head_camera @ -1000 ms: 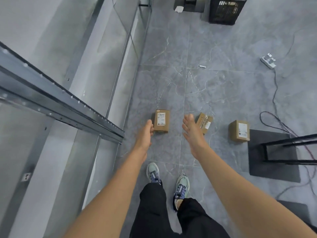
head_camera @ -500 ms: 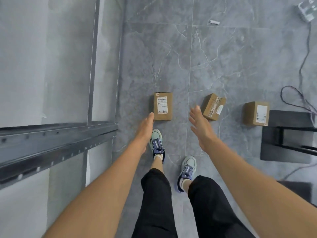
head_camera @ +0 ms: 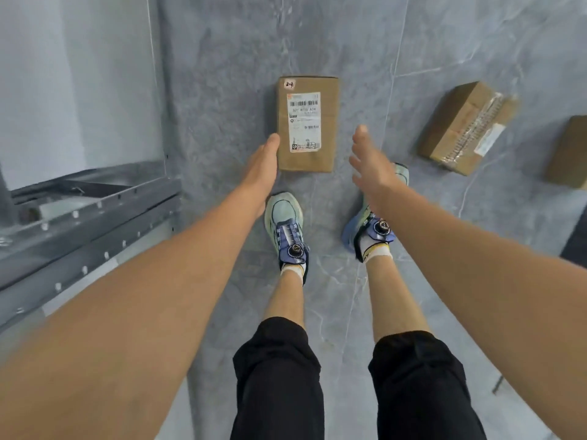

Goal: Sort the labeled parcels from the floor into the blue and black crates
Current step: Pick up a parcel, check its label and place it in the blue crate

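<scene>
A brown cardboard parcel (head_camera: 328,122) with a white shipping label lies flat on the grey floor just ahead of my feet. My left hand (head_camera: 262,168) reaches its lower left edge, fingertips at the side of the box, holding nothing. My right hand (head_camera: 370,166) hovers open to the right of the parcel, a gap between them. A second parcel (head_camera: 463,128), wrapped in clear tape, lies tilted to the right. A third parcel (head_camera: 570,154) is cut off by the right edge. Neither crate is in view.
A grey metal rack beam (head_camera: 85,230) with rivet holes juts in at the left, beside a pale wall panel (head_camera: 79,74). My two feet in blue shoes (head_camera: 287,230) stand just behind the parcel. A dark mat corner (head_camera: 576,246) shows at the right edge.
The view has dropped closer to the floor and the parcels look larger. Both hands have come down to either side of the labeled parcel, the left now at its edge.
</scene>
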The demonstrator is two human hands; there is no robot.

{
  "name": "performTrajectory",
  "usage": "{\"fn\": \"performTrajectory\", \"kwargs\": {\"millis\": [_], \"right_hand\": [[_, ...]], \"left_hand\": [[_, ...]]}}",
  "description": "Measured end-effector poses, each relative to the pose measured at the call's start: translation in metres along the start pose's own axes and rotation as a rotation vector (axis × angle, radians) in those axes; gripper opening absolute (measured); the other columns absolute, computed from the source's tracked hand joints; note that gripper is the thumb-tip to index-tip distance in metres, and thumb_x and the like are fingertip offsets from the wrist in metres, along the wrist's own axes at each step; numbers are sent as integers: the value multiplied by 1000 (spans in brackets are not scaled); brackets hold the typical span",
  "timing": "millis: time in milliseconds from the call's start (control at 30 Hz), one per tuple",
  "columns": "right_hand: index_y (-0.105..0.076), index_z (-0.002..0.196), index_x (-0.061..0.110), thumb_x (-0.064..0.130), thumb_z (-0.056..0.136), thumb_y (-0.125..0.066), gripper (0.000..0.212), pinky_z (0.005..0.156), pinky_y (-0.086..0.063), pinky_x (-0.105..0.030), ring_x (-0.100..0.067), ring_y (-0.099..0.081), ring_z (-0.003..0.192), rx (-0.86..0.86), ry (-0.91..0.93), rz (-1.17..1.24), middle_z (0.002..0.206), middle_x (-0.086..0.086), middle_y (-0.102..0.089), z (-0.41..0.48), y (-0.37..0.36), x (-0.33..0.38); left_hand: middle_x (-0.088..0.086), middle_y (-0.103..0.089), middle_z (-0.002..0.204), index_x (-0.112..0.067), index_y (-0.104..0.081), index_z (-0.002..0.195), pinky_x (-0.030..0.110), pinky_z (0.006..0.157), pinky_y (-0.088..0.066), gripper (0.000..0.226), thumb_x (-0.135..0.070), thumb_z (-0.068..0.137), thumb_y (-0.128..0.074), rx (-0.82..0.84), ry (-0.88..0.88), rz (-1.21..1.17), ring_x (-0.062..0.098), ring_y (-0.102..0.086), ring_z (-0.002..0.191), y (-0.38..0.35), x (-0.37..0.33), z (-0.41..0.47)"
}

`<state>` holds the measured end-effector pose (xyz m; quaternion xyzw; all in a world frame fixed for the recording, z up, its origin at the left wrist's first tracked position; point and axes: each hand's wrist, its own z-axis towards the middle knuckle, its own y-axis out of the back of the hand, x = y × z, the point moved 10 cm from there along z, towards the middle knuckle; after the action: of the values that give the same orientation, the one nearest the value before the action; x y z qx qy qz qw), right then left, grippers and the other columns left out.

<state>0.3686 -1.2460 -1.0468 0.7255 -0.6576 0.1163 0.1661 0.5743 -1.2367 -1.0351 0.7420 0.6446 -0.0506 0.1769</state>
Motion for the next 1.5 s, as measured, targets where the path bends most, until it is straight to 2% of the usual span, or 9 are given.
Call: {"fn": "performTrajectory", "kwargs": {"millis": [133,333,433,733,833,967,1100,1300,1500], "right_hand": [[-29,167,25,62,111,-25,67,131,-21,-48,-20,-27,160,14,-31,-20,174,1,-28,62,-11,-16],[-29,167,21,61,112,-24,68,131,-19,-45,-18,-27,160,11,-88,45,173,2,-31,111,-24,-31],[-32,166,24,61,112,-22,66,129,-18,-43,-16,-30,158,32,-112,61,170,5,-36,124,-29,-35],[-49,156,27,64,111,-21,65,130,-24,-47,-17,-42,151,64,-100,127,160,3,-52,138,-41,-25],[-51,155,28,67,109,-23,67,130,-25,-46,-17,-43,150,33,-97,111,159,3,-53,123,-34,-14],[-55,151,34,74,105,-26,67,130,-25,-48,-17,-45,149,9,-20,127,157,5,-56,77,-24,28],[-64,116,46,67,109,-24,45,122,-28,-36,-4,-54,125,-9,77,117,122,21,-65,12,-13,99],[-64,104,45,61,112,-22,46,112,-33,-31,13,-57,99,-22,299,130,103,30,-66,-127,-8,243],[-65,125,46,61,112,-23,46,96,-38,-23,21,-62,100,-13,541,155,110,29,-73,-278,-14,353]], "left_hand": [[-4,-32,166,-30,-30,160,40,118,-26,65,-63,104,-30,0,57,-44,18,-31,150,-21,13,65],[-6,-55,150,-35,-51,148,49,117,-33,84,-80,79,-34,-39,47,-150,18,-50,136,-35,19,137],[-6,-67,136,-38,-63,134,49,112,-42,69,-77,86,-34,-36,54,-174,19,-61,123,-40,26,154],[0,-68,135,-36,-65,136,48,110,-46,65,-74,98,-28,31,82,-246,21,-62,123,-38,20,151],[-4,-66,138,-39,-64,136,49,116,-39,69,-78,94,-27,41,50,-240,20,-57,130,-34,9,126],[-11,-70,130,-35,-63,138,33,102,-45,63,-68,103,-23,57,-47,-284,4,-63,115,-17,-34,71],[-31,-72,88,-34,-67,125,16,73,-45,53,-58,108,-23,33,-180,-317,-20,-65,76,12,-100,-2],[-24,-71,120,-43,-67,126,29,103,-42,49,-62,106,-26,19,-388,-337,-13,-61,105,72,-213,-139],[-37,-72,92,-42,-65,115,20,85,-43,45,-53,109,-22,-23,-615,-364,-23,-62,87,131,-306,-291]]}}
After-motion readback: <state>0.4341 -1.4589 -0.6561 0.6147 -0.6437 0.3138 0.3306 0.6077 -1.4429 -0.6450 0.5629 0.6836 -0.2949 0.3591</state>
